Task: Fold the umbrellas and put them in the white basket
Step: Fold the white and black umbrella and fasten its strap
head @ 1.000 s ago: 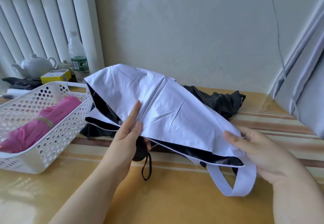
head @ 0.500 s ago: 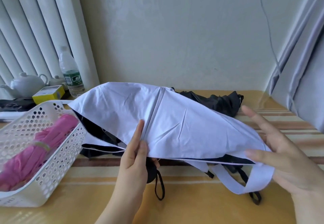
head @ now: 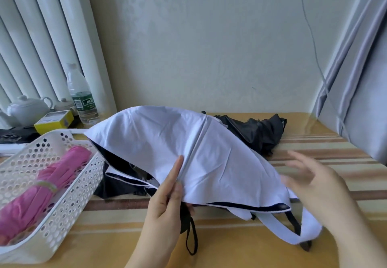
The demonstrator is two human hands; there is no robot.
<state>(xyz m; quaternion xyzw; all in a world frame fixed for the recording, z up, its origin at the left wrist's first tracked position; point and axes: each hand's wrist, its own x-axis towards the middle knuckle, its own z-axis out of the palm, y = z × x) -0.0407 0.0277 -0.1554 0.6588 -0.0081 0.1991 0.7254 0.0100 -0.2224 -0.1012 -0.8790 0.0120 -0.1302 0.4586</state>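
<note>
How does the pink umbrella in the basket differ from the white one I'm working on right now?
The pink folded umbrella is rolled tight and bound with a band; the white fabric umbrella with black lining is loose, its canopy spread and its strap hanging free. The pink one lies inside the white perforated plastic basket; the white one is on the table, with the left hand gripping it. Both are compact folding umbrellas.

A pale wall (head: 209, 47) stands at the far side. White blinds (head: 41, 47) hang left, a grey curtain (head: 360, 79) right. The tabletop (head: 326, 148) is yellow with stripes.
</note>
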